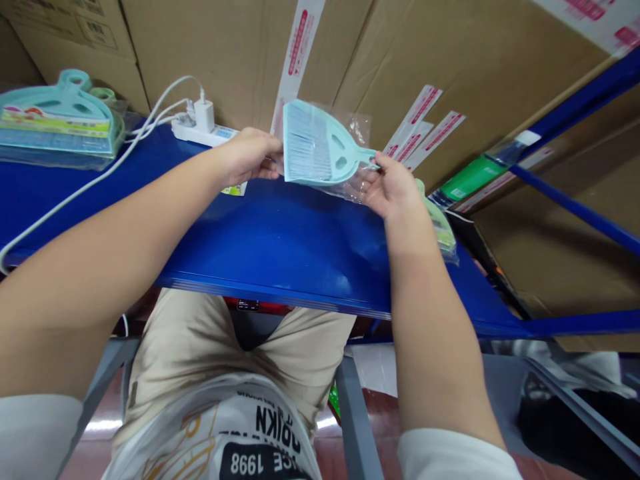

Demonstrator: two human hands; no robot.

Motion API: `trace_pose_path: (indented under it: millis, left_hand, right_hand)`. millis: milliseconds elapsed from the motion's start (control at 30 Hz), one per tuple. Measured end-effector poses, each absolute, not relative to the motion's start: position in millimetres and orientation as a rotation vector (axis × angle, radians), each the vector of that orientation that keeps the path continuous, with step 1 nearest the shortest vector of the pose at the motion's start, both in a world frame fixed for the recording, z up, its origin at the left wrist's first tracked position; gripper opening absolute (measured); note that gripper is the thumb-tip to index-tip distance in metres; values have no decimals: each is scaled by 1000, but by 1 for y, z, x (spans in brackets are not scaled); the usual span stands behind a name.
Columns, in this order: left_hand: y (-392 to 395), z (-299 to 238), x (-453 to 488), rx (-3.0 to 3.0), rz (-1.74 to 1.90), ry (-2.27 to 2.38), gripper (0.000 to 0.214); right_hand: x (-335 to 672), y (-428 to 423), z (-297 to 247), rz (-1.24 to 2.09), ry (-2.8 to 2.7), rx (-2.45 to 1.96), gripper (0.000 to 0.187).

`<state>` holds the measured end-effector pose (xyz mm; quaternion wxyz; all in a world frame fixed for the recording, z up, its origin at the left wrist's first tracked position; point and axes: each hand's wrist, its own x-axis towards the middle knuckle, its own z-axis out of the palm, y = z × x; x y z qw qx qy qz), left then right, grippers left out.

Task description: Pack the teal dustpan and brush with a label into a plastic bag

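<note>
Left hand (pixel 247 157) curled on the wide bristle edge of a pale-teal plastic hand brush (pixel 320 143) sealed in a clear poly bag (pixel 357 127); right hand (pixel 393 187), palm up, pinches the handle end through the bag. Brush held up over a blue steel shelf (pixel 270 233). White power strip (pixel 200 133) and stacked teal packaged brushes (pixel 60 117) on shelf, left of hands.

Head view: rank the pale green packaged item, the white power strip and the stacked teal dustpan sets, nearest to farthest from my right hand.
From the right hand:
1. Pale green packaged item, just off the hand, to its right.
2. White power strip, well to its left.
3. Stacked teal dustpan sets, farthest left.
</note>
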<state>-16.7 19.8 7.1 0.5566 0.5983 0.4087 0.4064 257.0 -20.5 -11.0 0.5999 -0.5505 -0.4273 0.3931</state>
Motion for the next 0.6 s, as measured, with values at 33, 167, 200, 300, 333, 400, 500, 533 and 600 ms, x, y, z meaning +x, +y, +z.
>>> trace_pose_path:
  millis: [33,167,200,300,333,400,500,533,600]
  left_hand:
    - [19,8,-17,1433,925,984,16]
    - [11,20,-25,1517,806,1015,9]
    - [10,24,-29,1544,811,1029,9]
    - [11,35,-42,1772,814,1231,26]
    - [13,37,-47,1913,776,1366,31]
    - [20,40,-55,2199,582,1653,37]
    - [28,37,-59,2349,147,1905,46]
    - [29,35,-59,2355,54,1932,51]
    - [29,31,-56,2371,-43,1948,61]
  right_hand:
    - [258,-18,-13,908,-976,-1266,33]
    - [260,-11,-16,876,-883,-1217,25]
    - [260,-10,-16,864,-865,-1206,24]
    - [261,-8,-15,840,-850,-1188,22]
    - [262,-8,-14,837,-850,-1186,21]
    - [263,-8,-14,831,-837,-1181,18]
    - [264,-8,-14,819,-810,-1163,15]
    - [264,-8,-14,817,-806,-1157,14]
    - [264,-7,-14,817,-788,-1155,13]
